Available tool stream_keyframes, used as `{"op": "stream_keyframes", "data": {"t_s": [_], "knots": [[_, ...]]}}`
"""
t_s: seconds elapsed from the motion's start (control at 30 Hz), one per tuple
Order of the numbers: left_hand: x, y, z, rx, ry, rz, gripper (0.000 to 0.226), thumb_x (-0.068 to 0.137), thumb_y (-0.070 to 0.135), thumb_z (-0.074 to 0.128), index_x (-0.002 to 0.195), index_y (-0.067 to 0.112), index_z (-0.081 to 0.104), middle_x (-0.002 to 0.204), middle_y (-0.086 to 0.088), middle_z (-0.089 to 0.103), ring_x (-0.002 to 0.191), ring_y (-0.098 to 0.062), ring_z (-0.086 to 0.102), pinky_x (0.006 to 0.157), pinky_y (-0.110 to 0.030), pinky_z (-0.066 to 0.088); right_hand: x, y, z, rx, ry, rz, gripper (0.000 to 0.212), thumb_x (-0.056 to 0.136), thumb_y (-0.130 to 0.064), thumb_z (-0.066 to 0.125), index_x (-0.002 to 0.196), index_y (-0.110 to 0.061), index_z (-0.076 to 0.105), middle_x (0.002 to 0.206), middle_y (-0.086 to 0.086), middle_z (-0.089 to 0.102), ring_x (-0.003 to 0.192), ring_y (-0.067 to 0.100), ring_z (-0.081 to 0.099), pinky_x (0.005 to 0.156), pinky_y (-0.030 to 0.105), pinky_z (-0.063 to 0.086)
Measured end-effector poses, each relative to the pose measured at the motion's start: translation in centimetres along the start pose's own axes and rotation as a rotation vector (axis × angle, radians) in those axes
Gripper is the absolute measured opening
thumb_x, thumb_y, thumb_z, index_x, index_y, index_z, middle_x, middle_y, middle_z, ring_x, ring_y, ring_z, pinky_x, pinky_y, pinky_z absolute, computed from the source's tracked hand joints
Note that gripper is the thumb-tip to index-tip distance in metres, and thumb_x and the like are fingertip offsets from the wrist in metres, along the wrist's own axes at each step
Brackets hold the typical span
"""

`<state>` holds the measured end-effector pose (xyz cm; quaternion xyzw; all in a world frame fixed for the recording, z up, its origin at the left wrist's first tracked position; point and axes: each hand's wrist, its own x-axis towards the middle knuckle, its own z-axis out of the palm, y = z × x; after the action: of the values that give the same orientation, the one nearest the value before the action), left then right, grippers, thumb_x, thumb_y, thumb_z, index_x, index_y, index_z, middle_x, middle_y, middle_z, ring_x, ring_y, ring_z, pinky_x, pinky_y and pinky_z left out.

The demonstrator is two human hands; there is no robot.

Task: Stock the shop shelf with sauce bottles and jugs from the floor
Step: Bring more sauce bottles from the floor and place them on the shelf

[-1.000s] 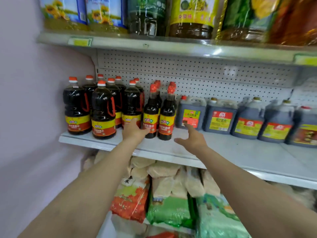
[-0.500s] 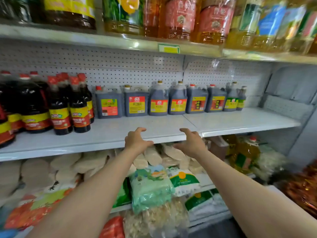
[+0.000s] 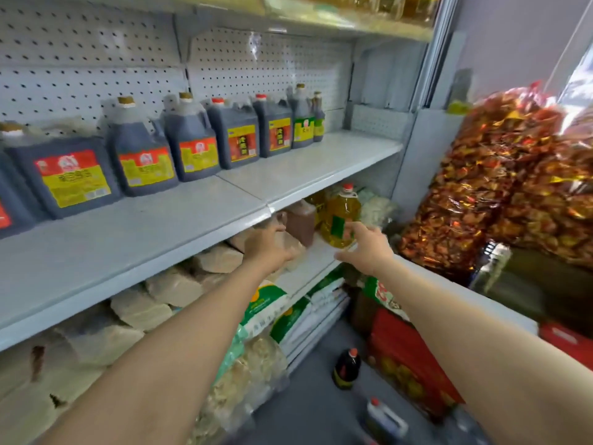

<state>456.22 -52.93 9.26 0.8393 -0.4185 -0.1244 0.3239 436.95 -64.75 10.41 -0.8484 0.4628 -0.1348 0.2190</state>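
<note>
Several dark sauce jugs (image 3: 141, 155) with red and yellow labels stand in a row at the back of the white shelf (image 3: 192, 220). On the grey floor stand a dark sauce bottle (image 3: 346, 369) with a red cap and a clear-handled jug (image 3: 383, 422) near the bottom edge. Both arms reach forward below the shelf's front edge. My left hand (image 3: 268, 245) is empty, fingers relaxed. My right hand (image 3: 365, 244) is open too, holding nothing, in front of a yellow oil jug (image 3: 340, 216) on the lower shelf.
Pale sacks (image 3: 173, 284) and green-white bags (image 3: 288, 313) fill the lower shelves. A big bag of red-gold wrapped snacks (image 3: 500, 187) bulges at the right. A red box (image 3: 414, 358) stands on the floor. Oil bottles (image 3: 385, 3) line the top shelf.
The view has swung right along the shelf, away from the red-capped bottles. Both empty hands dropped from shelf level to below its front edge. The floor bottle and jug came into sight.
</note>
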Motion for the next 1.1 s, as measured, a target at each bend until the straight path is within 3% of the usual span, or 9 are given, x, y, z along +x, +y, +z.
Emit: {"op": "stream_keyframes", "data": {"t_s": [0.1,0.2,0.4,0.6,0.73,1.1], "knots": [[2.7,0.3,2.0,-0.023,-0.08,0.08,0.064,0.074,0.031,0.083,0.132,0.027,0.056,0.131,-0.009,0.055,0.114,-0.028,0.056,0.091,-0.031,0.047,0.7,1.9,0.3,0.0,0.053,0.111,0.076,0.08,-0.047,0.078,0.145,-0.032,0.042,0.139,0.014,0.046,0.13,0.035,0.042,0.104,0.04,0.045],[5.0,0.4,4.0,-0.038,-0.153,0.149,0.066,0.075,0.032,0.083,0.134,0.028,0.055,0.13,-0.008,0.054,0.113,-0.026,0.054,0.088,-0.032,0.047,1.0,3.6,1.0,-0.007,0.077,0.197,0.074,0.082,-0.043,0.078,0.146,-0.032,0.041,0.139,0.015,0.045,0.13,0.034,0.041,0.088,0.027,0.047],[8.5,0.0,8.8,-0.02,-0.301,0.223,0.064,0.076,0.036,0.082,0.133,0.028,0.054,0.135,-0.009,0.052,0.121,-0.029,0.053,0.097,-0.037,0.048,1.0,6.4,3.1,0.037,0.094,0.415,0.076,0.082,-0.044,0.078,0.146,-0.031,0.04,0.142,0.013,0.042,0.125,0.033,0.048,0.099,0.042,0.048],[11.5,-0.4,15.2,-0.006,-0.437,0.187,0.062,0.078,0.038,0.08,0.133,0.035,0.052,0.131,-0.009,0.054,0.108,-0.034,0.06,0.08,-0.036,0.052,2.6,10.2,5.7,0.076,0.075,0.547,0.075,0.08,-0.042,0.081,0.144,-0.034,0.043,0.138,0.009,0.044,0.119,0.027,0.05,0.094,0.039,0.048],[13.8,-0.7,20.0,0.048,-0.515,0.154,0.062,0.078,0.038,0.079,0.134,0.034,0.051,0.132,-0.009,0.054,0.114,-0.032,0.056,0.088,-0.039,0.05,5.9,14.0,7.9,0.099,0.031,0.567,0.074,0.083,-0.039,0.08,0.146,-0.032,0.041,0.144,0.012,0.042,0.13,0.032,0.044,0.103,0.043,0.043],[20.5,-1.8,31.8,0.119,-0.686,0.051,0.073,0.079,0.032,0.082,0.143,0.029,0.048,0.146,-0.01,0.047,0.129,-0.031,0.049,0.102,-0.036,0.044,13.4,24.3,15.0,0.163,-0.171,0.725,0.079,0.079,-0.042,0.081,0.146,-0.031,0.041,0.142,0.012,0.042,0.13,0.033,0.044,0.103,0.041,0.045]]}}
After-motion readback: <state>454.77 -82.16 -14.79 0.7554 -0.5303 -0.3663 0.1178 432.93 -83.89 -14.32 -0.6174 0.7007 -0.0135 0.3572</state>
